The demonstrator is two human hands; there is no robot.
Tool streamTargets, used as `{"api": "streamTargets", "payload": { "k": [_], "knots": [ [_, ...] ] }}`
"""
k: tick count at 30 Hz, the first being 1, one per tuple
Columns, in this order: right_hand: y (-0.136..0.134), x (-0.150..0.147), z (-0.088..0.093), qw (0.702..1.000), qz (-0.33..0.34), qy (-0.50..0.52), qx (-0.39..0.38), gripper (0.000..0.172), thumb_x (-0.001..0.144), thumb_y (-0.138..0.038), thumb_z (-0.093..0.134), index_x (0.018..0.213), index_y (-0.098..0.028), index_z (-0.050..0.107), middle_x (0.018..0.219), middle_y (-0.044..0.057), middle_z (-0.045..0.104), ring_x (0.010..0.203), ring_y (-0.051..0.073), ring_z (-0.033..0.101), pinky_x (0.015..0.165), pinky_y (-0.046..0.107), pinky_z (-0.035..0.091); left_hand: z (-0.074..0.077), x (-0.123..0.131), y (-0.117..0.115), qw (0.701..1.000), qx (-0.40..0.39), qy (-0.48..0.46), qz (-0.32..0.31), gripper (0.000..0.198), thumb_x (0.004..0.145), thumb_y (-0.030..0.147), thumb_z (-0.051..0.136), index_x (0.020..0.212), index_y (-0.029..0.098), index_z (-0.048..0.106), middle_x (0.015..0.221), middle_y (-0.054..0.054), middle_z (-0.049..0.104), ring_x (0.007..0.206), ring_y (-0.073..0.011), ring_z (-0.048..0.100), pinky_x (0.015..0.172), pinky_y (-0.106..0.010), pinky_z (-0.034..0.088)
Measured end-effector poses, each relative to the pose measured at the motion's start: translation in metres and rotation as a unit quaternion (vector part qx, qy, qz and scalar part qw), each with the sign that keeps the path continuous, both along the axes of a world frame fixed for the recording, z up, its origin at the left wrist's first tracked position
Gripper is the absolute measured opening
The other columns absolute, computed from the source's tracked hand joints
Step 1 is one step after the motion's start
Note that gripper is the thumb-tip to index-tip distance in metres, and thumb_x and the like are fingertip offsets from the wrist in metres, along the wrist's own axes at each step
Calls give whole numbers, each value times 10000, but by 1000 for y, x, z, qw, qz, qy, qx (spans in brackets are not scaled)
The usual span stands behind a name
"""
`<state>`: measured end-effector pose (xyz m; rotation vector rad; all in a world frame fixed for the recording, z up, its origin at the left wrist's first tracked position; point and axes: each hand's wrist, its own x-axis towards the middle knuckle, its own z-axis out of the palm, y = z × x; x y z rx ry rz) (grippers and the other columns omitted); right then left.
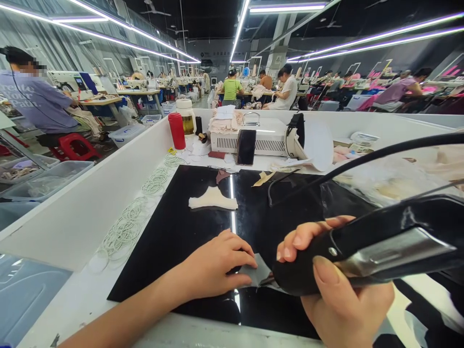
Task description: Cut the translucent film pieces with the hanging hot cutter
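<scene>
My right hand (pixel 344 295) is wrapped round a black hand-held tool (pixel 398 227) with a silver metal lever; my thumb lies beside the lever. The tool's narrow tip meets a small grey fabric piece (pixel 258 270), partly hidden by the tool's rounded body. From the left, the thumb and fingertips of my left hand (pixel 221 266) hold that grey piece against a glossy black board (pixel 163 251). Farther back on the board lies a stack of cream fabric pieces (pixel 213 198), shaped with a raised middle.
Pale green ring coils (pixel 126 224) line the board's left side. Behind stand a red cup (pixel 176 130), a jar (pixel 185 118), a phone (pixel 246 147) and a white machine (pixel 270 135). A black cable (pixel 380 157) arches at right above plastic-wrapped fabric (pixel 387 179). Co-workers sit beyond the white partition.
</scene>
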<state>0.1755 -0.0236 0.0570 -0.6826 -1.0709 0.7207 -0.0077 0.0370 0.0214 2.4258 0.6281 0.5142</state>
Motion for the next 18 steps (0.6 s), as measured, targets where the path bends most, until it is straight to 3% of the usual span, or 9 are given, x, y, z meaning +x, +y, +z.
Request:
{"api": "streamTargets", "payload": {
  "k": [8,12,18],
  "knots": [
    [10,15,3,998,-62,1,-12,317,883,-265,790,1143,-289,612,842,-26,646,656,170,628,620,360,553,-2,-1,0,999,-20,20,-21,313,905,219,779,1209,262,716,1343,-39,688,1295,-256,580,1254,-552,206],
    [10,17,7,997,-81,11,-15,334,859,-278,813,1128,-285,615,830,-27,648,649,174,628,608,361,562,0,-2,-1,997,-43,45,-36,353,892,245,804,1228,276,701,1368,-14,685,1347,-265,530,1260,-571,182],
    [2,9,3,999,-30,16,3,321,898,-299,786,1164,-290,607,865,-19,645,674,166,637,616,347,571,5,-3,-2,996,-54,62,-26,373,885,250,807,1241,293,703,1387,-2,673,1363,-264,517,1271,-560,171]
  ]
}}
